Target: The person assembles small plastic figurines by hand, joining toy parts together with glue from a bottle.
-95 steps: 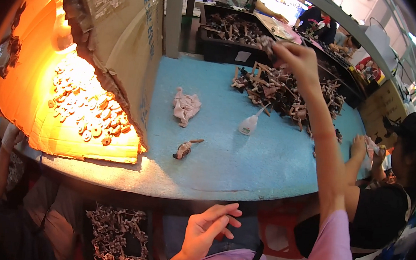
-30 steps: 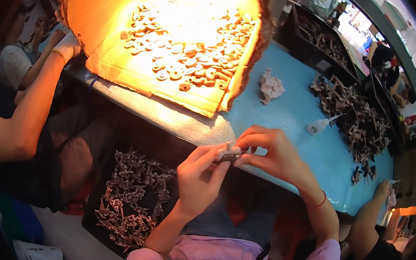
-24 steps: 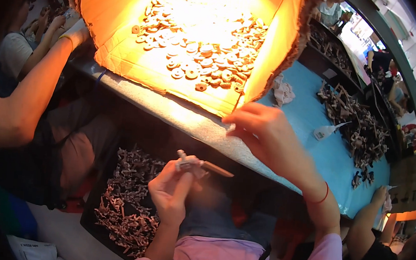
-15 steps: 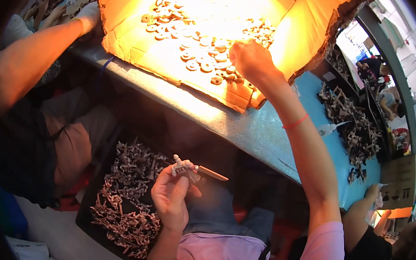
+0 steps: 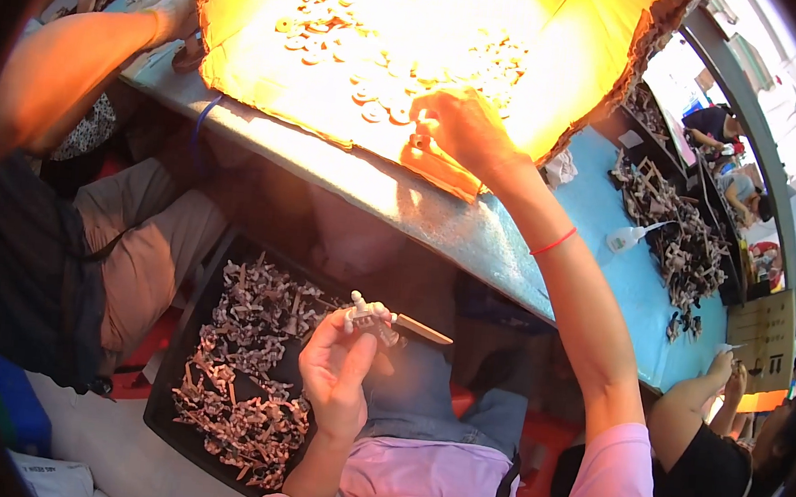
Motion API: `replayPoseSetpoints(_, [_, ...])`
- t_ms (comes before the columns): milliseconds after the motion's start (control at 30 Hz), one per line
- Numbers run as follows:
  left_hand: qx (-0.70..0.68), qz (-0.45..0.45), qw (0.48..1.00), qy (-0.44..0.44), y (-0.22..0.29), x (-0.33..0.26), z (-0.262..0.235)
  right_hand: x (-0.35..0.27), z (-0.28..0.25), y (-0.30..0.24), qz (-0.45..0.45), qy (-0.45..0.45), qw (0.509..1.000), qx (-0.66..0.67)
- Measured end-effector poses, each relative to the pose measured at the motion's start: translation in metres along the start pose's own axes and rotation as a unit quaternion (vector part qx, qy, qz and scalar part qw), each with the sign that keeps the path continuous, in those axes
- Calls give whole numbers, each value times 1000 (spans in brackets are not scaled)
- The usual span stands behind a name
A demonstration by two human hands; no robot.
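In my left hand (image 5: 337, 380) is a small pale figurine (image 5: 371, 317), gripped between thumb and fingers above my lap. A flat, tan blade-like piece (image 5: 423, 328) sticks out from its right side. My right hand (image 5: 465, 131) reaches over the near edge of a brightly lit cardboard box (image 5: 269, 95). Its fingers are curled and pinched down among small round discs (image 5: 372, 111); glare hides what, if anything, they hold. A small piece with a dark hole (image 5: 419, 141) lies just below those fingertips.
A black tray (image 5: 163, 394) heaped with figurines (image 5: 241, 415) sits left of my lap. On the blue table (image 5: 600, 209) at right are a squeeze bottle (image 5: 624, 238) and a pile of dark figurines (image 5: 670, 225). Co-workers sit close on both sides; one arm (image 5: 73, 69) reaches in at left.
My right hand has shifted slightly left and nearer along the discs, its fingers lower. My left hand, with the figurine, has moved a little to the right.
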State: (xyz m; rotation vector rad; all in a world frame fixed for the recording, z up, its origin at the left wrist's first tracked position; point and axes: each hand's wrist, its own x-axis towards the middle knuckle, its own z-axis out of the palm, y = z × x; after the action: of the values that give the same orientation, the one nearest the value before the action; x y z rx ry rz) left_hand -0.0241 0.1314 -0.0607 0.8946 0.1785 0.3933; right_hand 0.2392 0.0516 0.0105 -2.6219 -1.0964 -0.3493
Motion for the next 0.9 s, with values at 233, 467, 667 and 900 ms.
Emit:
replayPoseSetpoints(233, [20, 5, 1000, 1, -1, -4, 6, -12, 1, -1, -13, -6, 999, 36])
replayPoseSetpoints(467, [81, 41, 996, -25, -2, -2, 27, -99, -61, -44, 62, 67, 942, 323])
replayPoseSetpoints(667, [239, 197, 948, -75, -28, -4, 57, -205, -91, -41, 232, 4, 721, 653])
replayPoseSetpoints(900, [386, 350, 846, -110, -56, -9, 92, -255, -91, -41, 280, 86, 604, 741])
